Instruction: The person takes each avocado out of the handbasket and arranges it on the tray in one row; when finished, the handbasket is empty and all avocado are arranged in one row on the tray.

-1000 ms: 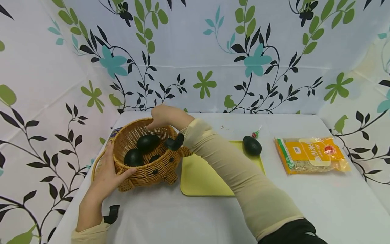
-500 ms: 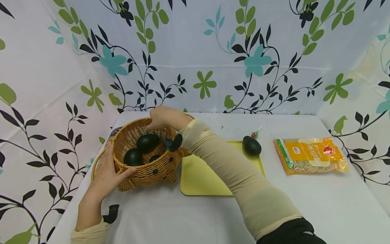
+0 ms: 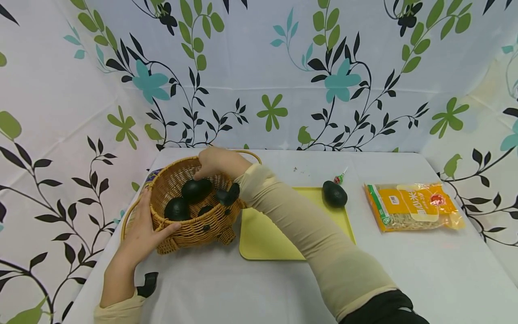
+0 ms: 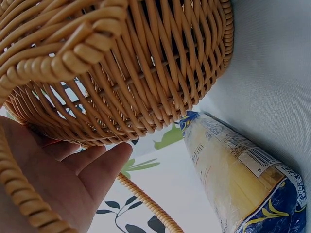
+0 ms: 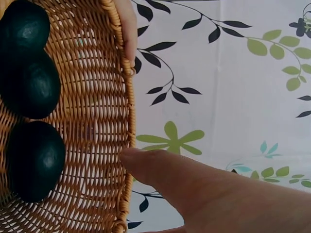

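A brown wicker basket (image 3: 190, 234) with an animal face stands at the left of the table. Three dark green avocados (image 5: 36, 160) lie inside it; a front avocado (image 3: 177, 209) and a rear avocado (image 3: 196, 190) show best in the head view. My left hand (image 3: 141, 229) holds the basket's left side, thumb along the front, fingers (image 4: 104, 170) against the woven outer wall. At the far rim my right hand (image 3: 220, 161) grips the edge, its thumb (image 5: 146, 162) on the inner side; its other fingers are mostly hidden.
Right of the basket lies a yellow tray (image 3: 267, 238), partly under my right forearm, with another avocado (image 3: 335, 194) on its far right corner. A wrapped lollipop (image 3: 338, 179) and an orange food bag (image 3: 413, 206) lie beyond. A blue-ended plastic pack (image 4: 243, 179) lies behind the basket.
My right hand has lowered slightly toward the basket's inside, and more of the handle shows behind it. The left hand and the basket have barely moved.
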Demonstrator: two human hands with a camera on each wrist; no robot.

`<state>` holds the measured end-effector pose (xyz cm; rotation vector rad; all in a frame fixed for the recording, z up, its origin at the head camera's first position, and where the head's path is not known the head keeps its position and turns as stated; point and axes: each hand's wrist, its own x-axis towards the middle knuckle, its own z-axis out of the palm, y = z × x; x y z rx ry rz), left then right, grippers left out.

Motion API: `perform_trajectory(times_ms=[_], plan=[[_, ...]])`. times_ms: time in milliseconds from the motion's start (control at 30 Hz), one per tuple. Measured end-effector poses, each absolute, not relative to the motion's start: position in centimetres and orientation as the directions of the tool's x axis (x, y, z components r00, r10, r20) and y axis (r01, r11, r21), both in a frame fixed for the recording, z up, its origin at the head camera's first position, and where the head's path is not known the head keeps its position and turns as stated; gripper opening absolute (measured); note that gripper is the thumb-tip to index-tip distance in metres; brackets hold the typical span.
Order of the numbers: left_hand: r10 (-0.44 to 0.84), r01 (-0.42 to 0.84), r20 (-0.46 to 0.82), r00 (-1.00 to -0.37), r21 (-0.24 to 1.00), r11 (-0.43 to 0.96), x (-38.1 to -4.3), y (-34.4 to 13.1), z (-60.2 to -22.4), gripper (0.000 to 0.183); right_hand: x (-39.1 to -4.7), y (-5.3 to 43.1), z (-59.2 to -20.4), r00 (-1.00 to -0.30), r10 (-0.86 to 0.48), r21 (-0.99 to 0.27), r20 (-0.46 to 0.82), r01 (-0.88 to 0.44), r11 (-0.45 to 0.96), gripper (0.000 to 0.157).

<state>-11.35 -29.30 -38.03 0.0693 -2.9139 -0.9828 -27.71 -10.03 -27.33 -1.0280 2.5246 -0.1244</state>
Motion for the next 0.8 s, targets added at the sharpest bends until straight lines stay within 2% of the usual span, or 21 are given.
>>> perform_trajectory(times_ms=[167, 500, 667, 800], plan=[[-0.059, -0.013, 0.056, -0.997, 0.608, 0.794, -11.3, -29.3, -38.1, 0.113, -27.6, -10.6, -28.0, -0.622, -0.701, -0.225, -0.349, -0.670, 0.707, 0.037], [-0.065, -0.020, 0.052, -0.997, 0.602, 0.798, -11.4, -29.3, -38.1, 0.113, -27.3, -11.7, -30.3, -0.608, -0.684, -0.179, -0.404, -0.681, 0.710, 0.030], [-0.063, -0.011, 0.064, -0.996, 0.607, 0.795, -11.4, -29.3, -38.1, 0.113, -27.3, -12.3, -31.8, -0.601, -0.650, -0.131, -0.465, -0.680, 0.721, 0.048], [-0.062, -0.007, 0.068, -0.996, 0.610, 0.792, -11.4, -29.3, -38.1, 0.114, -27.2, -12.6, -32.6, -0.591, -0.629, -0.111, -0.506, -0.678, 0.727, 0.051]])
